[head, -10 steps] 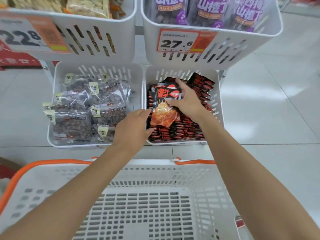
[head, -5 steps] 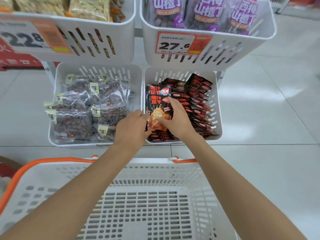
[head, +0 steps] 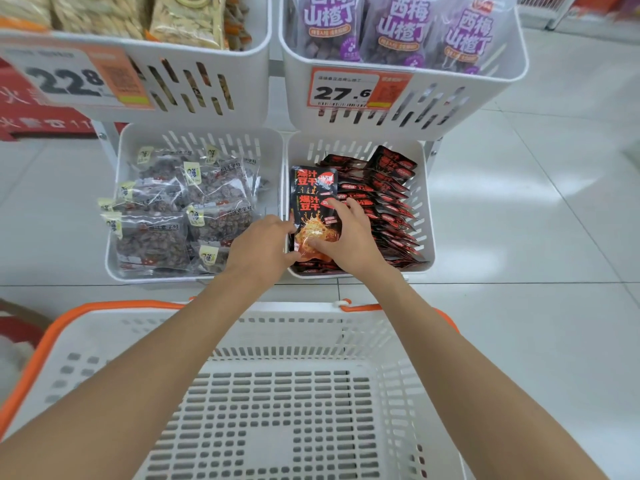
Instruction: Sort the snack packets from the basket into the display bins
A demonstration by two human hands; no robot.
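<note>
Low in the right half of the rack, just right of the frame's centre, a black-and-red snack packet [head: 311, 202] is lying face up at the left end of the lower right bin [head: 428, 216], on top of other packets of the same print. A row of like packets [head: 388, 209] is leaning in overlapping layers across the rest of that bin.

The right hand [head: 346, 237] is resting on the packet's right side with fingers nearly straight, the forefinger reaching up over the print and the thumb pressing on the orange lower part (flat on it, not wrapped round it). The left hand [head: 259, 251] is sitting at the packet's left edge with its fingers loosely bent and the tips touching that edge; whether it is pinching the packet cannot be told.

To the left, the lower left bin [head: 270, 168] is holding clear packets of dark snacks [head: 156, 237]. In the upper right of the frame, an upper bin [head: 450, 109] is carrying purple packets [head: 401, 26] and a price tag [head: 343, 90] reading 27.6.

Both forearms are reaching over a white slotted basket [head: 277, 334] with an orange rim [head: 104, 308], which is filling the bottom of the frame.
</note>
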